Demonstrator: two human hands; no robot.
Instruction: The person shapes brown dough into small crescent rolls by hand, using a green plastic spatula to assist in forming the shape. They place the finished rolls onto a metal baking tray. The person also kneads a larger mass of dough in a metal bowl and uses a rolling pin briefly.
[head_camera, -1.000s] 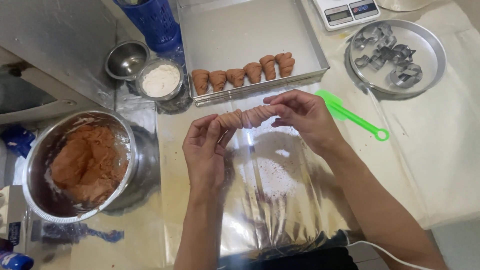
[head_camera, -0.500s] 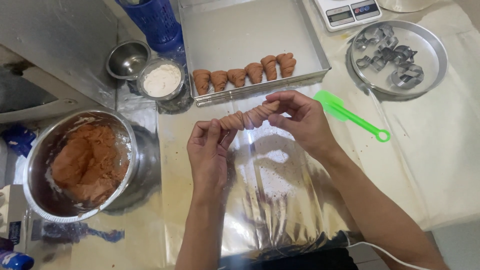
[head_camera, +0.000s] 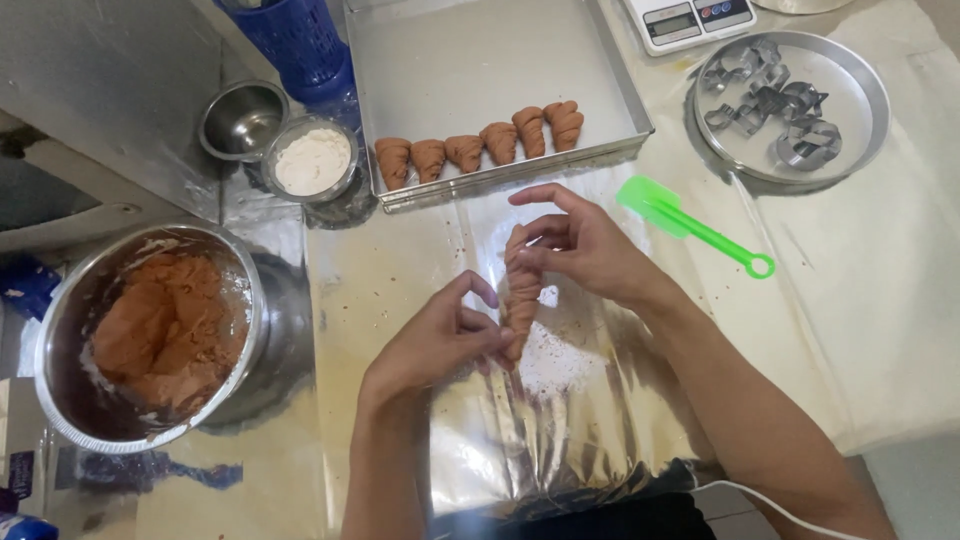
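Twisted brown dough cone (head_camera: 520, 290) was held upright-ish over the foil sheet (head_camera: 560, 420), mid-table. Left hand (head_camera: 435, 345) fingertips pinched its narrow lower tip; right hand (head_camera: 585, 250) fingers pinched the wide top, index raised. Foil around the hands lay open. Baking tray (head_camera: 480, 60) just beyond held six shaped cones (head_camera: 480, 145) along its near edge. Green spatula (head_camera: 695, 225) lay right. Large steel bowl (head_camera: 60, 330) left held dough; small bowl (head_camera: 312, 160) held flour; round pan (head_camera: 860, 80) held metal cutters.

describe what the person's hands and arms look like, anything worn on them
Both the left hand and right hand are bare: no gloves, rings, watch or bracelets show. Both forearms are uncovered up to the frame edge, with no sleeves in view. A thin white cable runs beside the right forearm.
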